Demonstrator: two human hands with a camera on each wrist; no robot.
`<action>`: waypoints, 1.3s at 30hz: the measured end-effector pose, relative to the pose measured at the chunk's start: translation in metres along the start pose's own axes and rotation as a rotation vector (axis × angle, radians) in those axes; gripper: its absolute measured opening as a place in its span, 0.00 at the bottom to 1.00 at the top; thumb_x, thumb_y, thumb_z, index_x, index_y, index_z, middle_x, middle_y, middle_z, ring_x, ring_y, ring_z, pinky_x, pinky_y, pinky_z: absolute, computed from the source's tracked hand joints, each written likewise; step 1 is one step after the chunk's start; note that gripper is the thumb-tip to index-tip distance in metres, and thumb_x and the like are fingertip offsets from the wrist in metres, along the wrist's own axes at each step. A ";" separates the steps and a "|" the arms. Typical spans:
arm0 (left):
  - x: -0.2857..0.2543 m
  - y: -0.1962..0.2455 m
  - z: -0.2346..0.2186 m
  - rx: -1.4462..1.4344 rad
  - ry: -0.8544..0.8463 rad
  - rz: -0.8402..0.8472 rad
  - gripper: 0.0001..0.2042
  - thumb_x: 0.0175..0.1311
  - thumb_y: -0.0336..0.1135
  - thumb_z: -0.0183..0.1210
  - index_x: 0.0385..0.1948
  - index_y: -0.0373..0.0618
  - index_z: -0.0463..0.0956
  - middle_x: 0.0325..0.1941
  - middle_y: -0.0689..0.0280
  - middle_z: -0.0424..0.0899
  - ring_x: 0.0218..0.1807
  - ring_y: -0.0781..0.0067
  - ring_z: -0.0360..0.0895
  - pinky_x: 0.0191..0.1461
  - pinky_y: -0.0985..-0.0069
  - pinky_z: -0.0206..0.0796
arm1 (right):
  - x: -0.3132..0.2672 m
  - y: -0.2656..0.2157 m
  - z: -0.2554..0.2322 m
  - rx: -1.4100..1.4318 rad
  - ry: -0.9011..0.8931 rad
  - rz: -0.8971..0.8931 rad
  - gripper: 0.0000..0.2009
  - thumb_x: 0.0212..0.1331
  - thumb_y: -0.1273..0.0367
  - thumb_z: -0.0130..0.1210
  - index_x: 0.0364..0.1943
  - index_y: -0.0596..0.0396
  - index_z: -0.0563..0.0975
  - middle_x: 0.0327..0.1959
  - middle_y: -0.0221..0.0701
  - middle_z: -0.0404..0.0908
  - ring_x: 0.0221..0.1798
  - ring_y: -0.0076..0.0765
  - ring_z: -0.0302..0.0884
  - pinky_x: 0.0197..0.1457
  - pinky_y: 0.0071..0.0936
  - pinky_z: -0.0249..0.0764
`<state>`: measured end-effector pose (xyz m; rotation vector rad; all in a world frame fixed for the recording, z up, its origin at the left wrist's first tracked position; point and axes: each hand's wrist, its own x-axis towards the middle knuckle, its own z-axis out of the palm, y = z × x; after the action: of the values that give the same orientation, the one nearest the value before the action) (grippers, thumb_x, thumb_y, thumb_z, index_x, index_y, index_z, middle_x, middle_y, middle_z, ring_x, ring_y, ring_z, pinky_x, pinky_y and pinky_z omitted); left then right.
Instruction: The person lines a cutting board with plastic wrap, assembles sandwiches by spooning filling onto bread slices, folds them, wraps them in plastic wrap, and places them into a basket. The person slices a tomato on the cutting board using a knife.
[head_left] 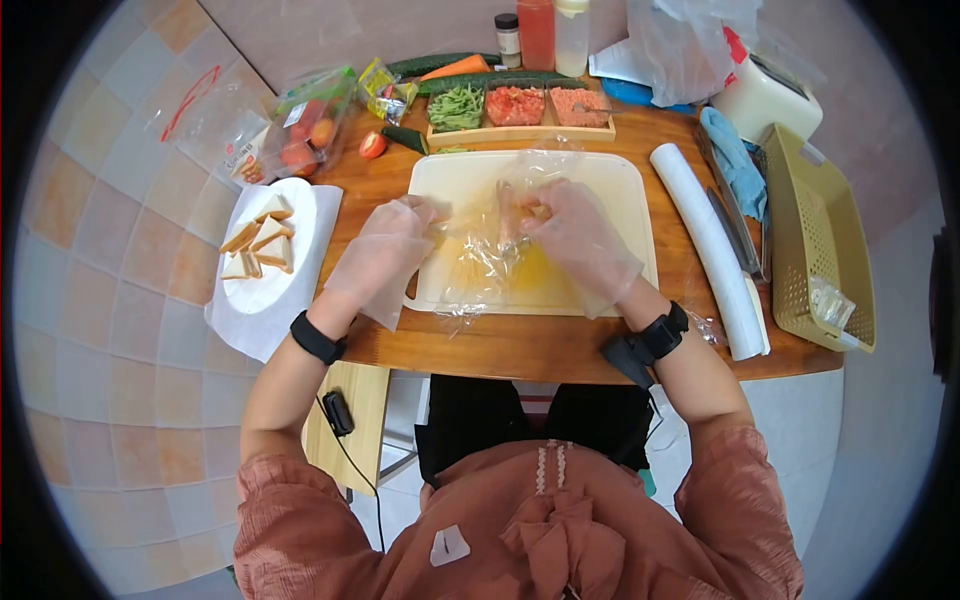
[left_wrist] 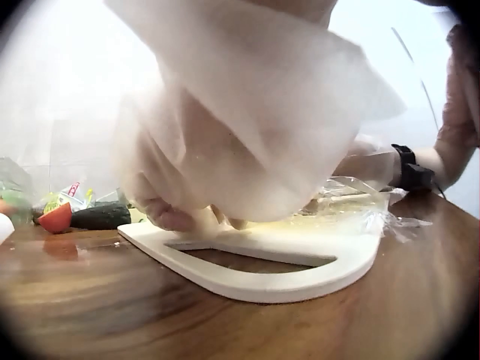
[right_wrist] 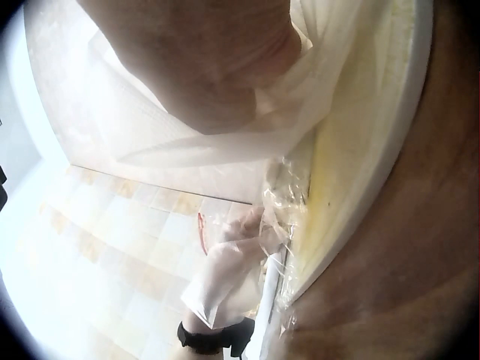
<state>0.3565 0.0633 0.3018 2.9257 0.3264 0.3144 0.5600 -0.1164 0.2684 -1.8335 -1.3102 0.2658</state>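
A crinkled sheet of clear plastic wrap (head_left: pixel 478 262) lies over the white cutting board (head_left: pixel 632 190), with a folded, pinkish-brown bundle (head_left: pixel 508 215) under or in it. Both hands wear loose, see-through plastic gloves. At the board's left side my left hand (head_left: pixel 385 248) pinches the wrap's edge with bent fingers, low over the board's handle slot in the left wrist view. My right hand (head_left: pixel 580 238) holds the wrap close beside the bundle, its fingers curled inward. The glove hides most of its fingertips in the right wrist view. Yellow stains show on the board beneath the wrap.
Triangular sandwiches (head_left: pixel 270 245) sit on a white plate (head_left: pixel 262 297) at left. Behind the board, a wooden tray (head_left: pixel 470 137) holds shredded cucumber, chopped tomato and pink bits. A white roll (head_left: pixel 705 250), knife (head_left: pixel 735 235) and green basket (head_left: pixel 800 200) stand at right. A tomato piece (head_left: pixel 372 145) lies at back left.
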 end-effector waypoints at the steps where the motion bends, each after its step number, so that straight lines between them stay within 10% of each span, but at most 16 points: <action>1: -0.002 -0.001 0.000 0.001 -0.009 0.001 0.16 0.60 0.29 0.58 0.51 0.43 0.78 0.53 0.52 0.81 0.57 0.49 0.77 0.63 0.61 0.69 | 0.000 0.000 0.000 0.006 0.000 0.006 0.13 0.57 0.67 0.60 0.43 0.61 0.84 0.44 0.51 0.83 0.51 0.58 0.78 0.60 0.46 0.72; 4: -0.010 0.004 -0.006 0.031 -0.080 -0.178 0.18 0.58 0.29 0.61 0.53 0.44 0.78 0.57 0.52 0.79 0.58 0.49 0.77 0.61 0.60 0.71 | -0.001 -0.002 -0.002 0.028 0.011 0.011 0.13 0.58 0.67 0.60 0.42 0.62 0.84 0.44 0.52 0.82 0.51 0.58 0.79 0.58 0.46 0.73; 12: -0.063 0.022 -0.014 0.053 -0.050 0.334 0.23 0.52 0.30 0.69 0.53 0.53 0.79 0.54 0.62 0.77 0.55 0.54 0.78 0.50 0.62 0.78 | -0.001 -0.002 0.000 0.055 0.042 -0.054 0.13 0.55 0.66 0.60 0.40 0.62 0.84 0.39 0.52 0.81 0.46 0.58 0.78 0.53 0.48 0.73; 24: -0.064 0.009 0.005 0.008 0.008 0.496 0.17 0.45 0.27 0.72 0.41 0.50 0.85 0.43 0.65 0.77 0.47 0.58 0.79 0.44 0.65 0.76 | 0.000 0.000 0.002 0.119 0.076 -0.196 0.13 0.57 0.69 0.57 0.45 0.56 0.84 0.39 0.45 0.82 0.48 0.53 0.77 0.56 0.43 0.73; 39: -0.061 0.012 0.002 -0.385 0.035 0.279 0.06 0.57 0.22 0.63 0.34 0.43 0.79 0.46 0.60 0.80 0.48 0.55 0.78 0.54 0.62 0.72 | -0.002 0.004 0.007 -0.076 0.056 -0.274 0.11 0.62 0.65 0.54 0.43 0.50 0.86 0.41 0.42 0.83 0.47 0.49 0.79 0.56 0.41 0.73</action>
<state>0.3009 0.0369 0.2909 2.5810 -0.1302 0.4160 0.5582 -0.1149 0.2605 -1.6853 -1.5304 0.0178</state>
